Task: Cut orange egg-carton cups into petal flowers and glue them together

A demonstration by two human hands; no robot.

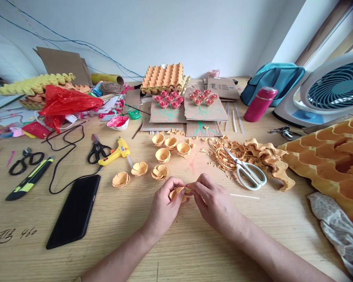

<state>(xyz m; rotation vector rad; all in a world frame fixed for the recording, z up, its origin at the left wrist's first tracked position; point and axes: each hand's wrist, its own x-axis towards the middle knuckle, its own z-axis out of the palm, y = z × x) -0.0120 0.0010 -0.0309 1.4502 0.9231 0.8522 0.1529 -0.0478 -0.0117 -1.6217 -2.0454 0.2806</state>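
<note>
Between both hands, just above the wooden table, is an orange egg-carton cup (176, 193) with petal-like edges. My left hand (168, 201) is closed around its left side, thumb on top. My right hand (209, 196) pinches the cup's right edge, the fingertips partly hidden. Ahead of them lie more cut cups, among them a petalled cup (160, 172), a second petalled cup (139, 169) and a layered cup (121, 179). Several rounder cups, such as a plain cup (162, 155), sit farther back. White-handled scissors (250, 174) rest on the carton scraps (228, 152) to the right.
A yellow glue gun (117, 152), black scissors (98, 150), a utility knife (29, 179) and a phone (75, 211) lie left. Red paper flowers (169, 100) on cardboard stand behind. At right are a large egg tray (329, 160), a pink bottle (260, 103) and a fan (335, 86).
</note>
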